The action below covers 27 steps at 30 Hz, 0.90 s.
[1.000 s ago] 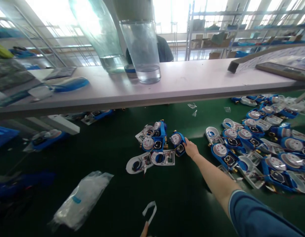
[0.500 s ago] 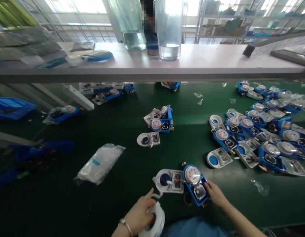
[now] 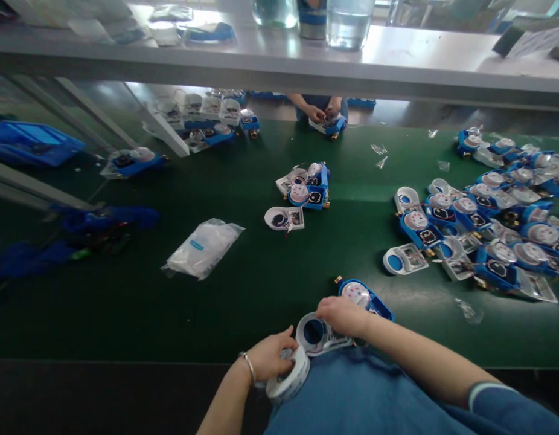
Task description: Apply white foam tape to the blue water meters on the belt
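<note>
My left hand (image 3: 271, 356) is closed around a roll of white tape (image 3: 289, 379), its thumb and index finger reaching toward a white plastic cover (image 3: 305, 331). This cover has a round opening and lies at the table's near edge against my blue shirt. Over the cover's right part, my right hand (image 3: 345, 315) is bent with its fingers together at the ring; what they pinch, if anything, is hidden. Just beyond that hand sits a blue water meter (image 3: 357, 293) with a round dial and brass ends, partly covered by the hand and forearm.
Several blue meters with white covers (image 3: 404, 260) crowd the right side. A small group of meters (image 3: 306, 194) lies mid-table, a clear plastic bag (image 3: 204, 246) at left. A shelf (image 3: 261, 63) crosses above. Opposite, a co-worker's hands (image 3: 322, 113) handle another meter.
My right hand has let go of the blue meter and moved left onto the white cover. The cover is nearer my body, and my left hand still holds the tape roll. The view has tilted down.
</note>
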Available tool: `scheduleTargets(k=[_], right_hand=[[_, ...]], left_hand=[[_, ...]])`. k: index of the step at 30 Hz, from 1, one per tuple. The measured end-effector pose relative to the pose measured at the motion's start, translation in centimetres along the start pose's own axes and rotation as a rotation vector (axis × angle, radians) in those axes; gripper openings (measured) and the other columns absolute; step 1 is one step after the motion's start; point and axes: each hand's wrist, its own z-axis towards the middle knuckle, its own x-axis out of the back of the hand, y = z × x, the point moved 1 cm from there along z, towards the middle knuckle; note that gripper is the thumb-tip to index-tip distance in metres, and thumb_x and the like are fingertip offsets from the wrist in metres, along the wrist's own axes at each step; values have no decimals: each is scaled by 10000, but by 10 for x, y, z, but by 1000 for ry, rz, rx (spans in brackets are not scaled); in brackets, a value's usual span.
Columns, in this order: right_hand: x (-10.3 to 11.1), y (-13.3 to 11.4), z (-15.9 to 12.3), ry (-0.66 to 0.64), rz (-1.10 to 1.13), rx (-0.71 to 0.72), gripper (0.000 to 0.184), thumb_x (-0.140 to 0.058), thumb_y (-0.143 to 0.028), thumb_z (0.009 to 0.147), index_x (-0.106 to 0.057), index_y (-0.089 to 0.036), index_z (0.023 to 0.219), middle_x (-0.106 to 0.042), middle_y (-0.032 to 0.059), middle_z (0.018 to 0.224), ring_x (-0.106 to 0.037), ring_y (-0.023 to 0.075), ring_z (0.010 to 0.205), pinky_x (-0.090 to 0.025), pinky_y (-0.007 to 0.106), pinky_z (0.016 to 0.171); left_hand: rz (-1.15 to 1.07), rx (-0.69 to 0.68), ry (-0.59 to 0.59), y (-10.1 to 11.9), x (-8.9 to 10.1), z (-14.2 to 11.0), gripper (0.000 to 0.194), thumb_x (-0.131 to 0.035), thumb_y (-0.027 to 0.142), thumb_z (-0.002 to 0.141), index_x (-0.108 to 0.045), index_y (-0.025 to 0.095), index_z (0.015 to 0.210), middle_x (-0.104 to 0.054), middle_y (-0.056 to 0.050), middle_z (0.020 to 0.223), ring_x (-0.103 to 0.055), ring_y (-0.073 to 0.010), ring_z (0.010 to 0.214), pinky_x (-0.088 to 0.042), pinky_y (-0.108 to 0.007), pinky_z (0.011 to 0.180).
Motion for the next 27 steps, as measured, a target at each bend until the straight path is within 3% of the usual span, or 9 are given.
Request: scheduleTargets(k=[3, 6, 11, 13, 16, 19, 23, 25, 27], right_hand=[[-10, -25, 21, -77, -6, 87, 323, -501, -330, 848, -498, -146, 1114, -528, 76, 1114, -546, 188, 946, -477, 390, 795], [-19, -35, 30, -138, -15, 133, 321, -499, -324, 849, -497, -146, 1116, -528, 79, 1112, -547, 185, 944, -479, 388, 792], [-16, -17, 27, -193, -41, 132, 288, -484, -320, 855, -510, -150, 1085, -561, 73, 1033, -558, 173, 887, -475, 360, 759], [-9, -2, 19, -119, 28, 60, 237, -457, -291, 864, -516, -171, 1060, -595, 67, 924, -568, 164, 826, -459, 315, 720], [6, 15, 0, 136, 430, -135, 211, -416, -284, 873, -460, -212, 1067, -600, 20, 775, -574, 134, 702, -441, 260, 640], [20, 16, -19, 313, 1011, -185, 190, -428, -324, 870, -415, -234, 1036, -603, 16, 877, -601, 134, 792, -463, 282, 706], [15, 1, -28, 241, 1613, -161, 349, -511, -376, 827, -345, -275, 1117, -485, 68, 1213, -585, 173, 968, -473, 349, 778], [-3, -1, -23, 201, 1687, -286, 429, -581, -395, 775, -349, -263, 1111, -525, 69, 1139, -623, 139, 780, -487, 263, 603], [-25, 1, -15, 149, 1724, -500, 385, -565, -452, 767, -397, -210, 1014, -591, 44, 917, -532, 61, 496, -353, 159, 401]], left_hand=[[-42, 27, 34, -8, -8, -10, 328, -543, 187, 625, -622, 204, 942, -486, -75, 1300, -227, -215, 1317, -336, -339, 983], [-115, 65, 114, -14, -16, -21, 334, -544, 183, 615, -632, 204, 936, -440, -85, 1338, -281, -225, 1297, -334, -336, 983], [-262, 54, 184, -16, -14, -45, 359, -536, 165, 616, -635, 198, 960, -457, -91, 1322, -301, -224, 1288, -287, -354, 1024], [-329, 43, 234, -14, -7, -53, 346, -555, 188, 636, -630, 197, 973, -474, -83, 1307, -365, -235, 1250, -298, -360, 1021], [-470, -4, 345, -6, 8, -57, 392, -544, 228, 697, -565, 178, 1086, -590, -76, 1159, -531, -220, 1077, -382, -357, 957], [-545, -83, 484, 12, 21, -47, 400, -502, 212, 743, -511, 178, 1142, -613, -68, 1086, -572, -200, 981, -442, -349, 890], [-433, -282, 596, 39, 32, -23, 366, -462, 85, 710, -558, 214, 1039, -550, -49, 1157, -500, -185, 1080, -393, -352, 959], [-391, -324, 610, 44, 35, -14, 394, -439, 40, 684, -561, 217, 1015, -555, -40, 1117, -498, -173, 1068, -371, -359, 979], [-416, -283, 622, 39, 35, -10, 408, -447, 33, 673, -556, 217, 1021, -556, -40, 1094, -510, -177, 1042, -380, -367, 967]])
